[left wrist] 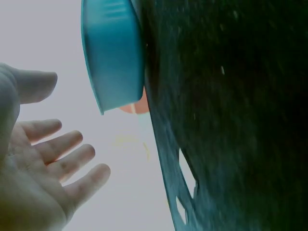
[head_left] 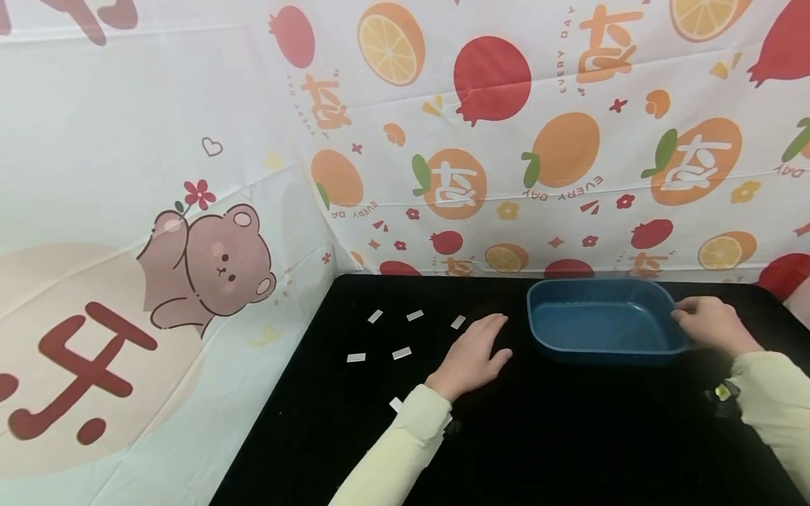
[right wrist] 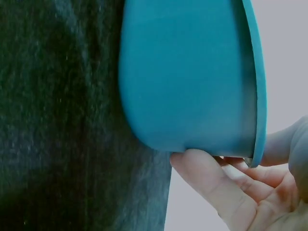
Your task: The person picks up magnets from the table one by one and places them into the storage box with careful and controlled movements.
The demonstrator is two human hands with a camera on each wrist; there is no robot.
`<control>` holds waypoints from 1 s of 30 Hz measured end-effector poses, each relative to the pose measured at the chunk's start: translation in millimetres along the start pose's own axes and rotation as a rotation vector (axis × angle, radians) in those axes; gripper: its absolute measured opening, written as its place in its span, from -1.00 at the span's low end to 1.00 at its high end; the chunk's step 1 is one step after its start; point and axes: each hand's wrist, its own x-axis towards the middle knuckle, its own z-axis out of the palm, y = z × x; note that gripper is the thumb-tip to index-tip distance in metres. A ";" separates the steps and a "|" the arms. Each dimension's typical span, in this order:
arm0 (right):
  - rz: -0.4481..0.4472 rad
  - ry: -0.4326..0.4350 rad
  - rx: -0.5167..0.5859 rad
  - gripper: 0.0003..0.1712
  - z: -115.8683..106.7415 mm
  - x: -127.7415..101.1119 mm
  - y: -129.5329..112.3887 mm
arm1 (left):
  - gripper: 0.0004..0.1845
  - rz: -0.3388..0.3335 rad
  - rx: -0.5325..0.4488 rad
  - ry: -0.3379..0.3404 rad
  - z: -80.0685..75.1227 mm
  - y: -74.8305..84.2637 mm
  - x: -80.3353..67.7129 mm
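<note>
Left hand [head_left: 473, 353]: palm down, fingers straight and slightly spread, pointing away from the body; the left wrist view shows the palm open and holding nothing. The left forearm, in a pale yellow sleeve, extends diagonally from the lower centre. Right hand [head_left: 709, 325]: fingers curled, grip closed on the rim of the blue basin [head_left: 601, 330], thumb above the rim and fingers [right wrist: 211, 185] beneath it. The right forearm enters from the lower right.

Bare left hand [head_left: 473, 355] and right hand [head_left: 711, 325], no rings or gloves. Long pale yellow-green sleeves [head_left: 405, 450] on both arms, cuffs snug at the wrists. Small dark wrist device [head_left: 721, 393] with a yellowish spot strapped by the right cuff.
</note>
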 end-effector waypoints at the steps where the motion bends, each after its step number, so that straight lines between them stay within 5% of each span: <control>1: -0.001 -0.001 -0.001 -0.45 1.6 -0.2 -2.2 | -0.39 -0.004 0.004 0.005 -2.4 -2.7 -2.7; 13: -0.040 0.010 0.014 -0.46 23.3 -2.0 -24.4 | -0.39 -0.055 0.009 0.006 -20.3 -24.7 -33.2; 30: -0.038 -0.018 0.070 -0.45 49.4 0.7 -48.1 | -0.38 -0.104 0.028 0.018 -29.9 -46.6 -57.8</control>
